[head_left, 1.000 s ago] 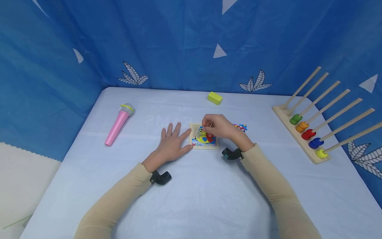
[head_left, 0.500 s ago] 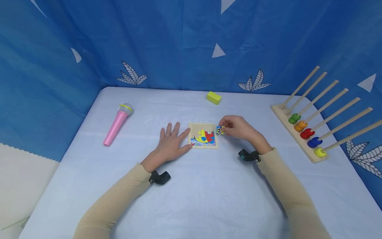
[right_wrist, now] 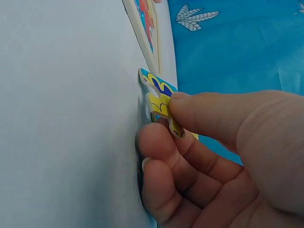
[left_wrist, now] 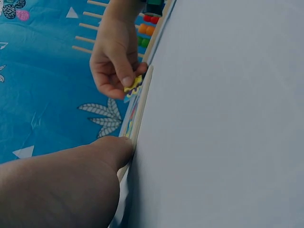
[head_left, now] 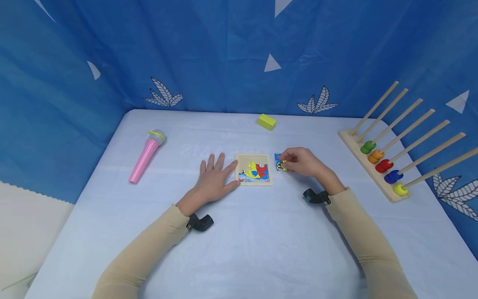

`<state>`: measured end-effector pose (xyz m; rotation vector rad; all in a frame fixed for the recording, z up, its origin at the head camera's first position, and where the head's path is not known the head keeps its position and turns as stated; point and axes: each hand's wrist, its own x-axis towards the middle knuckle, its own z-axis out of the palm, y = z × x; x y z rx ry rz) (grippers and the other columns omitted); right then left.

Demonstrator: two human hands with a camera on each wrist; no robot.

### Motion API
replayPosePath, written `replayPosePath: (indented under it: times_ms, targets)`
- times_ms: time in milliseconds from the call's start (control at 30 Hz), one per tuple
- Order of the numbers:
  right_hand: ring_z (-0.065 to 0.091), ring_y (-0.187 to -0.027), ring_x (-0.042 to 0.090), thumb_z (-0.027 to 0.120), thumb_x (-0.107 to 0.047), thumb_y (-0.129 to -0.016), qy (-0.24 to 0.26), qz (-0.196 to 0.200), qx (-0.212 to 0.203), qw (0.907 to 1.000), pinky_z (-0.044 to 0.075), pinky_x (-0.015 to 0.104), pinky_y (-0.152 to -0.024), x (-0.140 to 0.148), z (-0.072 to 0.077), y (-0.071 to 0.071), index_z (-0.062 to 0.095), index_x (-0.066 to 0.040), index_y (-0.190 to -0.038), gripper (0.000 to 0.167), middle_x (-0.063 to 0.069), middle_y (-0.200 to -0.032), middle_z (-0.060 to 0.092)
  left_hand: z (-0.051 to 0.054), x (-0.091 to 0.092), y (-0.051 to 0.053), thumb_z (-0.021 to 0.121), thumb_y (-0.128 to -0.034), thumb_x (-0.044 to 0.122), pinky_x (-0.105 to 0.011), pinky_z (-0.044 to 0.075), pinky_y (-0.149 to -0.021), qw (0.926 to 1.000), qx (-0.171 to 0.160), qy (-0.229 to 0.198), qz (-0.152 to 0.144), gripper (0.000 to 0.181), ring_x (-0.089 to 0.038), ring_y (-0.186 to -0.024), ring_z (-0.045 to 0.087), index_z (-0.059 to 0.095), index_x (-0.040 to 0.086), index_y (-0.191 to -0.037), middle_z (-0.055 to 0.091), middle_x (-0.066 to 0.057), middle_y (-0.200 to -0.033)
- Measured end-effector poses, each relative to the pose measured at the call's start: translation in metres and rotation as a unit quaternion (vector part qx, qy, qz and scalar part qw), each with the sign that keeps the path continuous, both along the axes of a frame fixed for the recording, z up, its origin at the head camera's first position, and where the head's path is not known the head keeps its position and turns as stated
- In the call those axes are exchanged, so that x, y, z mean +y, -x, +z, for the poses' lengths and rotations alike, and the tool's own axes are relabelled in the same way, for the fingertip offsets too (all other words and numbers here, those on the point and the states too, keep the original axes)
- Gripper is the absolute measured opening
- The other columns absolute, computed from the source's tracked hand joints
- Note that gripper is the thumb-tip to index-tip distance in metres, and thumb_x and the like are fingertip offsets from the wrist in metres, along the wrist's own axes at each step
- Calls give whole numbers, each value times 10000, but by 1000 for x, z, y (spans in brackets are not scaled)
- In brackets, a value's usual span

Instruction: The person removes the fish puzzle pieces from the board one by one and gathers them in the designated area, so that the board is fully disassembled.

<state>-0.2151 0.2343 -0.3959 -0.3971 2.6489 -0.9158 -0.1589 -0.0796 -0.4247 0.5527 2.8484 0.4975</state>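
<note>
A square wooden puzzle frame [head_left: 270, 178] lies mid-table, its lower part filled with a yellow, red and blue picture and its upper left bare. My left hand [head_left: 213, 182] rests flat with spread fingers, index finger and thumb touching the frame's left side. To the right of the frame, my right hand [head_left: 302, 161] pinches a blue and yellow puzzle piece [head_left: 279, 165]. In the right wrist view, thumb and fingers grip that piece [right_wrist: 160, 102], which is tilted just above the table. The fingers partly cover it and whatever lies behind.
A yellow block [head_left: 267, 121] lies behind the frame. A pink toy microphone [head_left: 143, 160] is at the left. At the right stands a wooden peg rack [head_left: 352, 145] with coloured beads. A blue patterned cloth [head_left: 224, 54] hangs behind the table.
My right hand has moved right, away from above the frame, with a puzzle piece in its fingers. The frame's upper part is uncovered. My left hand stays in place.
</note>
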Motion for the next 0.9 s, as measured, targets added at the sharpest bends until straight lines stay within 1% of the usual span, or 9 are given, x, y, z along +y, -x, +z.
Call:
replayPosePath:
  times_ms: [200, 367, 533, 633, 767, 900]
  targets:
    - [552, -779, 206, 729, -82, -921, -186, 30, 244, 9995, 465, 252, -657, 0, -4, -1, 735, -63, -1069, 149, 88, -869, 638, 0, 2, 0, 545, -985, 531, -725, 65, -1213, 10000, 13, 82, -4, 723, -523, -1566, 32, 324, 248, -1613, 115, -212, -1713]
    - [525, -775, 207, 724, -83, -927, -351, 50, 279, 9990, 431, 272, -646, -1, -4, -2, 745, -65, -1083, 159, 68, -826, 594, 0, 1, 0, 550, -981, 534, -720, 61, -1217, 9999, -15, 113, 31, 729, -514, -1570, 27, 319, 256, -1614, 108, -202, -1717]
    - [532, -785, 208, 728, -96, -927, -479, 57, 333, 9983, 443, 281, -669, -2, -3, -2, 734, -62, -1101, 178, 75, -843, 618, -1, 1, 0, 543, -985, 535, -719, 58, -1218, 9999, -32, 149, 48, 729, -511, -1572, 14, 308, 260, -1618, 98, -198, -1719]
    - [536, -786, 208, 738, -108, -919, -492, 61, 378, 9981, 445, 278, -674, -2, -2, -3, 725, -63, -1085, 172, 74, -843, 622, -1, 1, 0, 539, -987, 533, -721, 61, -1216, 9999, -29, 143, 33, 727, -513, -1571, 15, 306, 259, -1618, 98, -199, -1719]
    - [547, -802, 210, 791, -124, -878, -467, 143, 432, 9979, 456, 271, -694, -1, -2, -3, 709, -68, -1036, 187, 73, -840, 624, -1, 1, 0, 546, -983, 526, -726, 66, -1213, 10000, -5, 91, 24, 725, -517, -1569, 25, 318, 252, -1615, 109, -205, -1716]
    - [562, -839, 216, 835, -135, -836, -523, 213, 388, 9977, 483, 268, -730, -2, -3, -4, 708, -74, -1018, 230, 72, -862, 631, -2, 1, 0, 550, -979, 530, -722, 64, -1216, 10000, 15, 70, 38, 726, -511, -1571, 26, 321, 260, -1613, 113, -202, -1716]
